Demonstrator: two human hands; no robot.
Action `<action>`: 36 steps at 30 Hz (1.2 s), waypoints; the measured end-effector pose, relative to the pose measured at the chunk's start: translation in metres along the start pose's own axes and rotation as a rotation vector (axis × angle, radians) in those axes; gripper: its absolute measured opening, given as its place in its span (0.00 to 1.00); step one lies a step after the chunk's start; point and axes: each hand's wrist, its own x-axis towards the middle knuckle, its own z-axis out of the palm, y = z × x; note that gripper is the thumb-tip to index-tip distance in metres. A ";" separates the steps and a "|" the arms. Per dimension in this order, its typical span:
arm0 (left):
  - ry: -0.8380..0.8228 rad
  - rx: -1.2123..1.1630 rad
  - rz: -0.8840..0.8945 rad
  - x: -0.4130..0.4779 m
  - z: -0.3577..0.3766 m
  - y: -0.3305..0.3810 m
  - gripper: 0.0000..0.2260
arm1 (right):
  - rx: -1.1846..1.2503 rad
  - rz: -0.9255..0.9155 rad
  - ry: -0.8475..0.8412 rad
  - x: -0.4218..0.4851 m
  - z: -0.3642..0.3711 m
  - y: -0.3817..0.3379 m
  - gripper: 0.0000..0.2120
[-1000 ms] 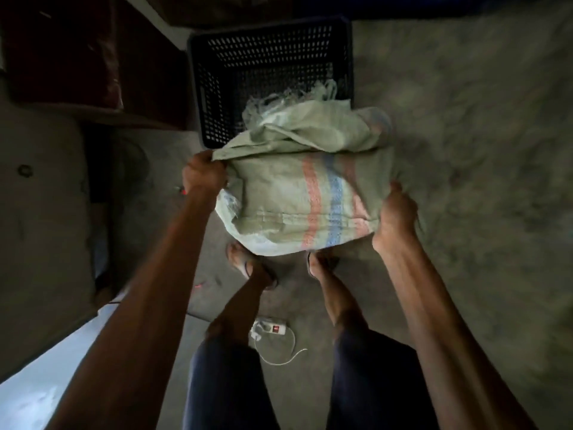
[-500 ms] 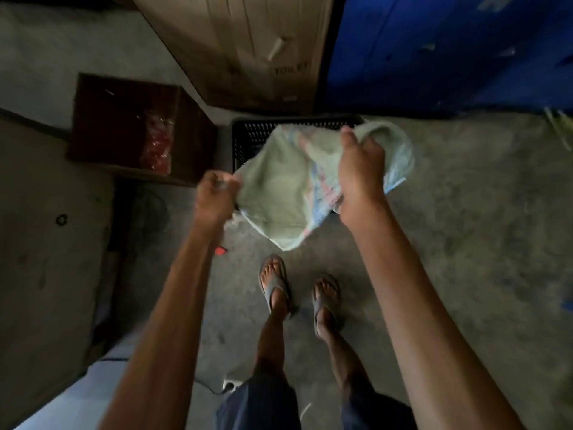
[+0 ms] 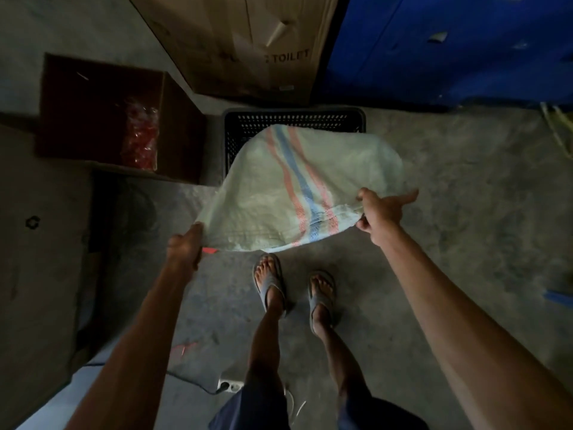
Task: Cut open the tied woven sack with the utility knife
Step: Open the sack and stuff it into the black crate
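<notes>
Woven sack (image 3: 297,187) held spread out in both hands, limp, hanging over the near side of the black crate (image 3: 294,121).

Left hand (image 3: 186,249) fist-gripping the sack's near-left corner. Right hand (image 3: 379,212) pinching the near-right hem, index finger sticking out to the right. The sack's red/blue stripe runs far to near. A small red bit (image 3: 209,250) shows just beside the left hand, can't tell what it is. Sandalled feet are on the concrete floor (image 3: 449,243) near the sack; power strip (image 3: 229,385) nearer. A brown box (image 3: 102,119) is far left, a cardboard box (image 3: 248,41) beyond the crate.
</notes>
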 end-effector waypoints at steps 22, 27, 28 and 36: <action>-0.059 -0.027 0.068 -0.043 0.006 0.037 0.19 | -0.038 0.224 -0.291 -0.008 -0.038 0.002 0.30; -0.205 -0.220 0.091 -0.106 -0.017 0.103 0.16 | -0.038 0.027 -0.407 -0.056 -0.080 -0.095 0.10; -0.225 -0.236 0.114 -0.118 -0.026 0.121 0.15 | -0.075 -0.057 -0.352 -0.070 -0.087 -0.120 0.10; -0.211 -0.273 0.332 -0.212 -0.106 0.261 0.15 | -0.104 -0.495 -0.261 -0.177 -0.139 -0.256 0.23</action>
